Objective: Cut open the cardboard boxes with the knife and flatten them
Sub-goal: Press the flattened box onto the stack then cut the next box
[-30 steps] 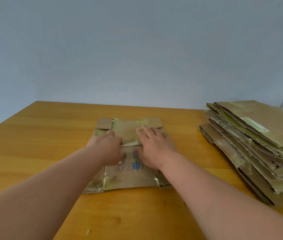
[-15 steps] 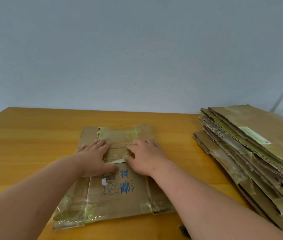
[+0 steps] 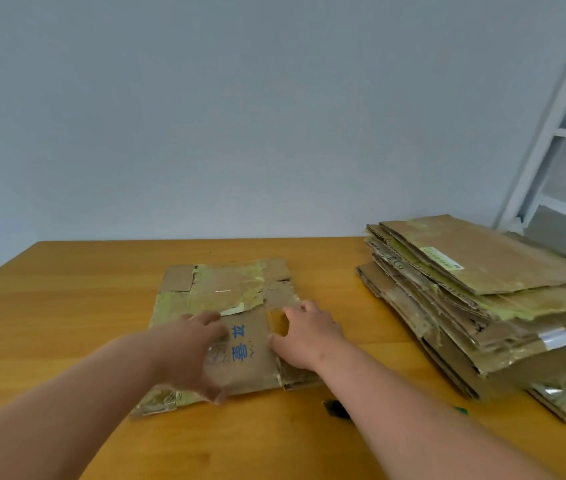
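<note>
Plain indoor room, kind uncertain: wooden table (image 3: 66, 306), bare pale wall (image 3: 240, 116), white metal shelving frame (image 3: 548, 133) stood beside it.

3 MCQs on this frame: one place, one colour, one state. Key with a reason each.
1. Where is the stack?
A. right of the flat box
B. left of it
C. on top of it

2. What colour is the print on the flat box?
A. red
B. blue
C. black

3. What are the hands doing?
A. both holding a knife
B. both on the flat box
C. both lifted off the table

Key: A, the stack lies at the table's right side; B, blue characters show between the hands; B, left hand and right hand lie on the cardboard.
</note>
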